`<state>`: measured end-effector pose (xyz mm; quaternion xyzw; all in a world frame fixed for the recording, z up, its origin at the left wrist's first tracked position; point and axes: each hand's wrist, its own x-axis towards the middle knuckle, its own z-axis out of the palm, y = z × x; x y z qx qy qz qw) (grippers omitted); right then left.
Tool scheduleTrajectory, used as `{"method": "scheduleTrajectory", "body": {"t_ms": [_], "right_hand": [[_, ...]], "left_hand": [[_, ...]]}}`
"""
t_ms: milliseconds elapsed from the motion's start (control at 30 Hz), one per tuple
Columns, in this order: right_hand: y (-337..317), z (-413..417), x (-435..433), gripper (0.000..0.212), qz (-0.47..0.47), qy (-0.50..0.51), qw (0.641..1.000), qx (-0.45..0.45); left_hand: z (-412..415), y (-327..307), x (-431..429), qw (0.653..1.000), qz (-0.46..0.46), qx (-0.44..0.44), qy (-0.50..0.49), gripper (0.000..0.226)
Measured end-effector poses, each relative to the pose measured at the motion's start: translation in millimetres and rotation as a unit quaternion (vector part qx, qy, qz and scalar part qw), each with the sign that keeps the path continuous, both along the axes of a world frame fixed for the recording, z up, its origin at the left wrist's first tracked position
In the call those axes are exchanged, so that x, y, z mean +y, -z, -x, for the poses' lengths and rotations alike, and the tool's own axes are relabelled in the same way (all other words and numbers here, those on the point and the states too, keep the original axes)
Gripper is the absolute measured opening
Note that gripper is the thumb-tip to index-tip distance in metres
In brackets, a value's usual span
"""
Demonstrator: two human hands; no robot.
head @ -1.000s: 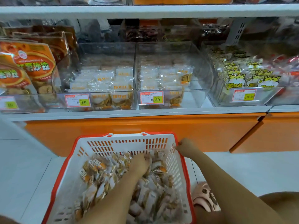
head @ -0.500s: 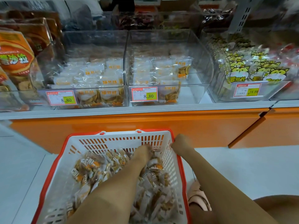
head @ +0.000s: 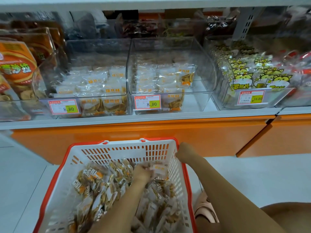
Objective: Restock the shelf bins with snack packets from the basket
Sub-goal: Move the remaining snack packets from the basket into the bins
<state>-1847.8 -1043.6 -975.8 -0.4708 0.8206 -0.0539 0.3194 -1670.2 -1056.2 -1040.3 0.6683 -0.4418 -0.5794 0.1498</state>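
The basket (head: 117, 148) sits on the floor (head: 252, 174) just below the front edge of the shelf (head: 151, 117), close enough that each handful should need only a short lift up and forward. The right hand (head: 185, 152) is curled over the basket's rim at its far right corner, most likely to stop the light basket from sliding or tipping while the other hand digs. The left hand (head: 143, 172) is down among the snack packets (head: 94, 182) near the basket's far wall. Blur and the heap hide its fingers, so I cannot tell whether it has closed on a packet or is only feeling through them. The two hands are apart, with the basket's right wall between them. On the shelf, two clear bins with 8.80 tags hold packets that seem to match the basket's. The left bin (head: 101, 47) is filled across its width. The middle bin (head: 205, 68) has bare floor along its right side and front right corner, so it looks like the obvious place to fill. Both bins are open on top, with low front lips, and there is free air between those lips and the shelf board above. The cat-print bin (head: 218, 101) stands just right of the middle bin, so a careless drop near that wall could land packets among the wrong stock.
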Motion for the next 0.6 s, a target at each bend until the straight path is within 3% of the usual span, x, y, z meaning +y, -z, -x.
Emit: {"method": "scheduleTrajectory", "body": {"t_ms": [167, 267, 367, 433, 500, 600], "right_hand": [[-6, -11, -2, 0.02, -0.025, -0.098, 0.991, 0.087], [-43, -30, -3, 0.028, 0.002, -0.139, 0.982, 0.126], [-96, -56, -1, 0.062, 0.028, -0.257, 0.965, 0.05], [-125, -69, 2, 0.071, 0.023, -0.325, 0.945, 0.015], [-149, -73, 2, 0.057, 0.033, -0.36, 0.932, 0.026], [-178, -69, 2, 0.031, 0.058, -0.351, 0.934, 0.033]], "left_hand": [[-52, -23, 6, 0.998, 0.019, 0.043, 0.028, 0.038], [-76, -57, -1, 0.992, 0.052, 0.036, 0.106, 0.037], [-81, -104, -10, 0.97, 0.15, 0.025, 0.188, 0.023], [-77, -140, -12, 0.956, 0.203, 0.044, 0.208, 0.014], [-70, -173, -15, 0.94, 0.254, 0.047, 0.221, 0.005], [-60, -206, -16, 0.915, 0.324, 0.009, 0.24, 0.01]]}}
